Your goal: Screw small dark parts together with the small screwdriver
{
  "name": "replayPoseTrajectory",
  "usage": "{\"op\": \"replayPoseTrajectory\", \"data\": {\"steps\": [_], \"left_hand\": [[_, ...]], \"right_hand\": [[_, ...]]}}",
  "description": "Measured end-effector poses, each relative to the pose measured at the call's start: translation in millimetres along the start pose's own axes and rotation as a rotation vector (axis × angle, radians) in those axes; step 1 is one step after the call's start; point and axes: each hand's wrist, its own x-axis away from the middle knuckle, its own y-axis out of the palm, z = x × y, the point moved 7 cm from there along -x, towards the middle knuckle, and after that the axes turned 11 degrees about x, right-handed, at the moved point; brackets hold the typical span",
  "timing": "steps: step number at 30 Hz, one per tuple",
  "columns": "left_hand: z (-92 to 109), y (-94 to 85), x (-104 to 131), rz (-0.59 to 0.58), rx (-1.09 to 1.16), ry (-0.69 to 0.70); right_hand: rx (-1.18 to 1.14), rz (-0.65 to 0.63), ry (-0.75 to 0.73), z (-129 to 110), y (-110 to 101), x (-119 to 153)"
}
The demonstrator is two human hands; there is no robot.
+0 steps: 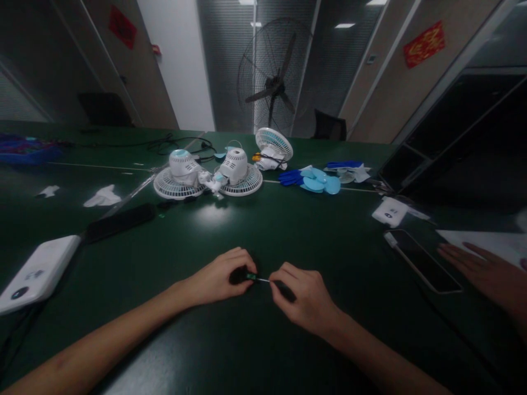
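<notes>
My left hand point(236, 271) is closed around the black handle of a small screwdriver point(251, 276) with a green band, just above the green tabletop point(197, 340). A thin metal shaft spans the gap between my hands. At its other end, my right hand point(307, 296) has its fingers closed on a black, elongated piece point(285, 291). Whether that piece is joined to the shaft cannot be made out. Beyond my hands lie two white fan heads point(181, 170), point(241, 173) with their grilles down.
Behind stand a third fan point(274, 148), light-blue fan blades point(319, 181) and blue gloves point(290, 176). White power banks point(39, 271), point(390, 212) lie at both sides. On the right, another person's hand point(486, 269) rests near a phone point(422, 260). White gloves point(102, 196) lie at left.
</notes>
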Motion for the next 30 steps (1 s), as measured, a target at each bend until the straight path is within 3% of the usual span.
{"op": "replayPoseTrajectory", "data": {"steps": [18, 30], "left_hand": [[4.5, 2.5, -0.1, -0.043, -0.057, 0.018], [1.6, 0.2, -1.0, -0.002, -0.010, -0.008]], "right_hand": [[-0.017, -0.049, -0.036, -3.1, 2.6, -0.4], [-0.043, 0.046, -0.002, 0.7, -3.0, 0.7]]}}
